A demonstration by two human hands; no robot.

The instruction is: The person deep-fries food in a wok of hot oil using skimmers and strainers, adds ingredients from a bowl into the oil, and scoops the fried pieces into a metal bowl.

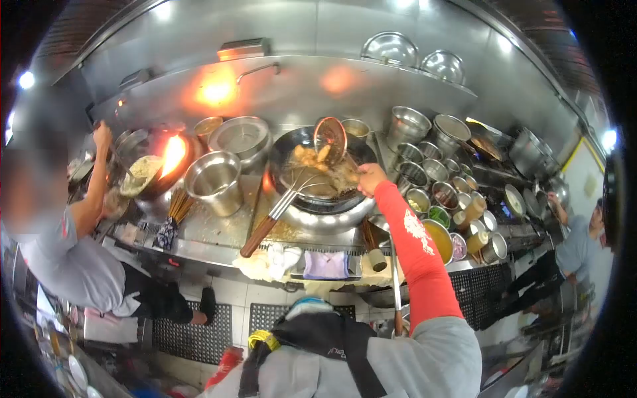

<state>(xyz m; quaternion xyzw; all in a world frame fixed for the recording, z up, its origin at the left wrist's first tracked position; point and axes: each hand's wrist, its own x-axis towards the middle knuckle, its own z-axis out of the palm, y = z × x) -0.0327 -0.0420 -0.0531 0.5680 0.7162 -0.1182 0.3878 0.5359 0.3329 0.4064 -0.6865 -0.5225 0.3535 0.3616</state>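
My right hand (pixel 371 180), in a red sleeve, is closed at the right rim of a large wok (pixel 284 147). It grips the handle of a round perforated skimmer (pixel 330 137), tilted on edge over the wok. Golden-brown food pieces (pixel 310 157) lie beside the skimmer's lower edge, above dark, bubbling oil. A wooden-handled tool with metal rods (pixel 261 233) leans across the wok's front rim, handle towards me; no hand touches it. Only the red sleeve of my left arm shows at the bottom; my left hand is out of view.
Left of the wok stands a steel pot (pixel 214 186), near a bamboo brush (pixel 176 207). A co-worker (pixel 79 245) tosses food at a flaming wok (pixel 142 176). Seasoning containers (pixel 438 169) crowd the right; folded cloths (pixel 325 265) line the front edge. Another person (pixel 574 245) stands far right.
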